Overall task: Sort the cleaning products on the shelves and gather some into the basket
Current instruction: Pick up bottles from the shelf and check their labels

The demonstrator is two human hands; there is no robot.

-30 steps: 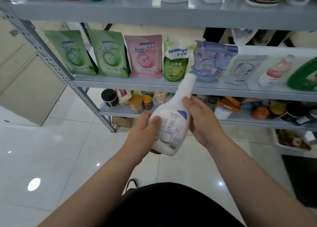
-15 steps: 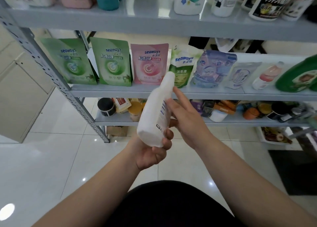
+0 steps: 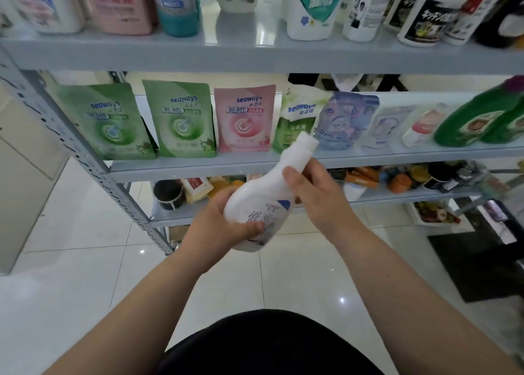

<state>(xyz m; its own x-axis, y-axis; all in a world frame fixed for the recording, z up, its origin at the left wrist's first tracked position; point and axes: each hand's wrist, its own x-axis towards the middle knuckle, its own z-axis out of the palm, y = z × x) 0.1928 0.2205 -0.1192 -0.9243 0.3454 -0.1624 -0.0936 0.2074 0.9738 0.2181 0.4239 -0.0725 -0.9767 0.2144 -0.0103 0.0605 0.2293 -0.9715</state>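
I hold a white bottle (image 3: 263,193) with a blue mark on its label, tilted with its capped neck pointing up and right. My left hand (image 3: 218,227) grips its base from the left. My right hand (image 3: 314,193) clasps its shoulder and neck from the right. The bottle hangs in front of the middle shelf (image 3: 198,166), which carries green pouches (image 3: 175,119), a pink pouch (image 3: 243,119), pale blue pouches (image 3: 343,119) and a green bottle (image 3: 476,122). No basket is in view.
The top shelf (image 3: 255,54) holds several bottles, white (image 3: 314,8), pink (image 3: 119,5) and teal (image 3: 178,8). A lower shelf (image 3: 368,197) is crowded with jars and cans. A grey perforated upright (image 3: 85,159) runs down the left. White tiled floor lies below, with a dark mat (image 3: 476,264) at right.
The bottle has been turned so its label faces me again. My right hand has closed over its neck and shoulder. The view has tilted up toward the top shelf.
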